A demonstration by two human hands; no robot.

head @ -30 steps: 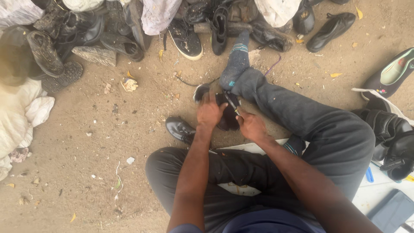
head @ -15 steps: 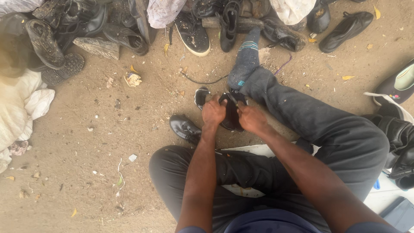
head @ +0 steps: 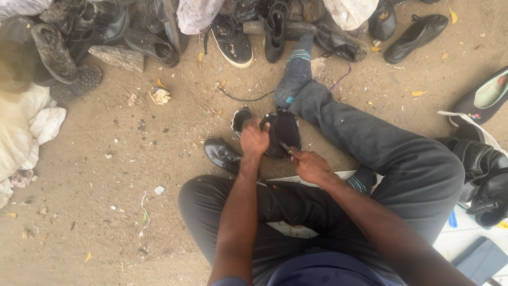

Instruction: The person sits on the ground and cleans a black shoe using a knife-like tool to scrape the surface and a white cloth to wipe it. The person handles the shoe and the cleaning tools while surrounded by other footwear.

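I sit on sandy ground with my legs out. My left hand [head: 254, 139] grips the left side of a black shoe [head: 286, 130] held sole-up in front of me. My right hand [head: 310, 165] holds a thin tool [head: 286, 149] whose tip touches the shoe's near edge. A loose dark sole piece [head: 241, 118] lies just left of my left hand. A second black shoe [head: 222, 154] rests on the ground beside my left forearm.
A row of worn shoes and boots [head: 233, 37] lines the far edge. White cloth [head: 26, 130] is heaped at the left. Black boots [head: 484, 169] and a green-lined flat shoe [head: 489, 95] lie at the right. A black cord [head: 246, 98] curls near my socked foot [head: 293, 74].
The view has shifted slightly. Both hands stay on the black shoe, and the right hand has drawn a little back toward me with the tool.
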